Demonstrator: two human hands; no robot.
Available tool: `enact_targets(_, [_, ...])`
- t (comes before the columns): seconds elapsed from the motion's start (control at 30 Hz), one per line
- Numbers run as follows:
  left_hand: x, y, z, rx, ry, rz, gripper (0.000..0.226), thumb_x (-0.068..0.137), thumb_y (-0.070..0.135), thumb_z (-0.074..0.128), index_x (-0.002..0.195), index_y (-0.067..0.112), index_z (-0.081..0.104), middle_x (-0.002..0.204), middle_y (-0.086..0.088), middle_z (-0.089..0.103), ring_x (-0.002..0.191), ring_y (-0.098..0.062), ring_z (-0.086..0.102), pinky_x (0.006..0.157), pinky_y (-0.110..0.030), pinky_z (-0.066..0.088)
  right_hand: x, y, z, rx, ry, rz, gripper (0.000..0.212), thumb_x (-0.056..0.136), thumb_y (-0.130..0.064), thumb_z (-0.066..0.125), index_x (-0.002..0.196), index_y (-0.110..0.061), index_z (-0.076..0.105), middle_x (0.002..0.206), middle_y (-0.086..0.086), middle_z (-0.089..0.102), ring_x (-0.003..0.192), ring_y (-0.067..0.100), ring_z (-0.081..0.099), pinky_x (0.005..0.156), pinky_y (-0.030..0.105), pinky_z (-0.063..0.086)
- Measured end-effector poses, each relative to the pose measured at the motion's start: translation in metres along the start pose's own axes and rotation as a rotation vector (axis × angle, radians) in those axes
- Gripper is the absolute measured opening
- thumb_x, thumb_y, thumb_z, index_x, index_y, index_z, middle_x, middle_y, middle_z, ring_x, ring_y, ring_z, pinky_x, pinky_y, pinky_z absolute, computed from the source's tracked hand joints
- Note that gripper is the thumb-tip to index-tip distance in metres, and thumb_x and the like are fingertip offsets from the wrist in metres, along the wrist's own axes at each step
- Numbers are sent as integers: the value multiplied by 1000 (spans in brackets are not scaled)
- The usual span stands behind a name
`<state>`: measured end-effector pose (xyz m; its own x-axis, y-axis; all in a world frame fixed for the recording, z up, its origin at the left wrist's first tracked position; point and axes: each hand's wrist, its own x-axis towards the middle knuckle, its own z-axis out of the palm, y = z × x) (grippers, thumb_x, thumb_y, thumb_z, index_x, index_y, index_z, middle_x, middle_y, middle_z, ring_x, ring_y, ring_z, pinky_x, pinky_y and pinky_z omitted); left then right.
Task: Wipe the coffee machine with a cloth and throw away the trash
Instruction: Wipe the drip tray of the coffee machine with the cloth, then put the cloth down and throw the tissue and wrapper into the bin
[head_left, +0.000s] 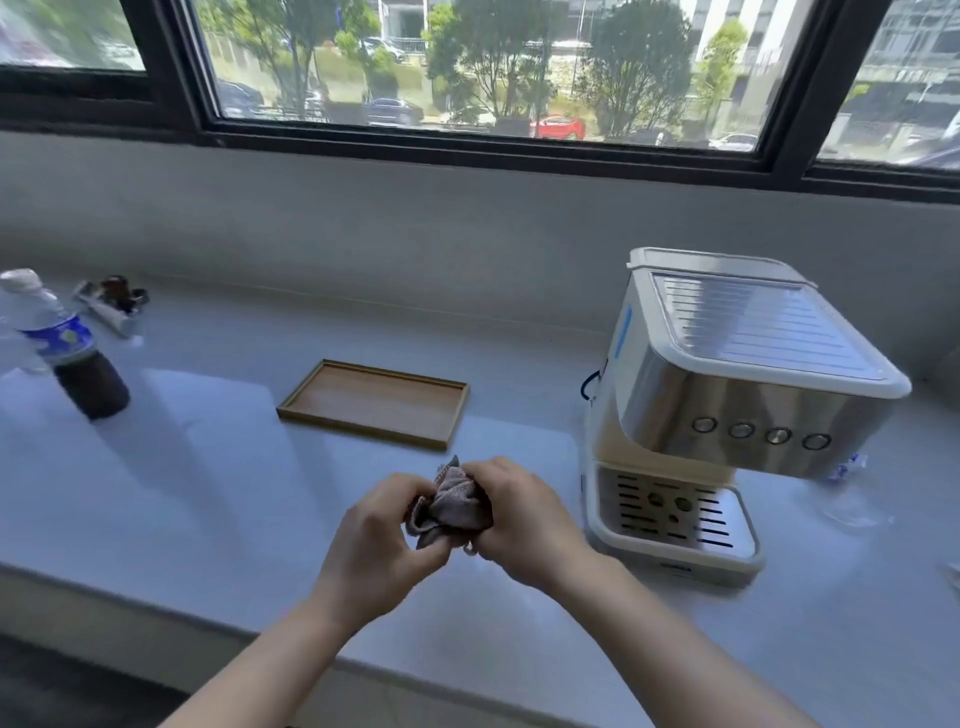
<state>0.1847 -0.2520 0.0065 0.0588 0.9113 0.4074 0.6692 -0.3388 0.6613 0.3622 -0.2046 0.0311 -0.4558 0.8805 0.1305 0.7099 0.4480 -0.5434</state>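
Head view: left hand (374, 540) and right hand (524, 519) fingers pinch bunched cloth (452, 506), corner pointing toward tray (374, 400)

The coffee machine (727, 405) pairs brushed, shiny metal with cream plastic – its ribbed top gleams. The tray (374, 402) looks matt wood; the cloth (452, 506) is soft, nubbly fabric.

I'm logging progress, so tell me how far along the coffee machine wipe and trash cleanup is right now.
Done: nothing visible yet. In hand: the left hand and right hand both grip the bunched cloth above the counter, apart from the coffee machine. Left: wiping the machine, then binning what looks like a clear wrapper lying to its right.
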Motion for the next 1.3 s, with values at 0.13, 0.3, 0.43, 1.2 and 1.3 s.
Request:
enact_targets(0.13, [6,-33,-17,82,-15,-20,26,66,23,73,86,25,58,79,8,59,71,-14,54,63,-40,50,24,-15,28,-29,-35,13,45,70,-14,72,112,-22,58,109,2,59,98,26,58,73,29,41])
enact_targets(0.3, [14,-57,-29,124,-59,-17,21,64,26,67,82,24,56,75,12,54,65,-11,49,56,-33,45,49,-24,45,-104,-103,34,39,72,-17,75,106,-16,56,110,7,58,97,30,58,77,34,46])
enact_targets(0.43, [18,-72,-36,142,-97,-36,22,65,19,71,81,22,56,75,11,53,65,-12,49,57,-33,45,63,-32,54,-154,-156,43,37,75,-17,74,105,-13,53,111,10,56,97,33,57,75,34,43])
enact_targets(1.2, [18,-60,-48,397,-267,-130,65,68,45,53,129,24,53,131,-1,50,116,-24,51,94,-32,44,39,-32,43,-206,-243,221,61,75,-31,71,130,-22,45,124,7,47,113,32,49,89,40,48])
enact_targets(1.3, [21,-37,-50,484,-313,-89,61,71,48,49,127,23,51,127,-2,51,112,-25,51,93,-33,41,19,-37,23,-223,-224,265,58,82,-30,68,135,-23,45,127,6,49,118,30,47,92,40,46])
